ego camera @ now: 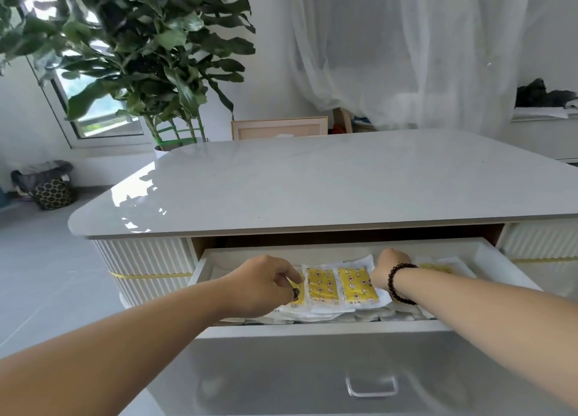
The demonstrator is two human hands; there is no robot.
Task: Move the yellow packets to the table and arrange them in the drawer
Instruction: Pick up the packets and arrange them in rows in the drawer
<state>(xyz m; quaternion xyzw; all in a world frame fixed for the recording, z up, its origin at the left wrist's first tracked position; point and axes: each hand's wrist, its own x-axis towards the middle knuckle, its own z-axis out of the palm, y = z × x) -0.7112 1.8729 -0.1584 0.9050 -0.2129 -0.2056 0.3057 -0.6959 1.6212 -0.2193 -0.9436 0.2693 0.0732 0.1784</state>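
Drawer (344,326) was pulled out from under the white table (328,181), w/ yellow packets (339,286) lying flat inside, side by side, on top of more white-wrapped packs. Two packets showed fully in the middle; a third sat partly under the left hand (266,286), a fourth peeked out beyond the right hand (386,270) near the drawer's right side.

Left grip: fingers curled, pinching the edge of the leftmost packet. Dark ring on one finger. Right grip: knuckles bent down onto the packs betw. the middle pair and the right one; fingertips hidden behind the hand, so can't tell if it pinched anything. Dark bead bracelet (398,282) round the right wrist.

Both forearms crossed over the drawer's front wall, covering parts of the row. Drawer front had a clear handle (372,386) low down.

Around: big leafy plant (140,50) behind the table's left corner, window beside it, sheer curtain (406,50) at the back, light wooden frame (280,128) just behind the table's far edge, patterned bin (50,187) on the floor at left. Tabletop glossy, reflecting the leaves.
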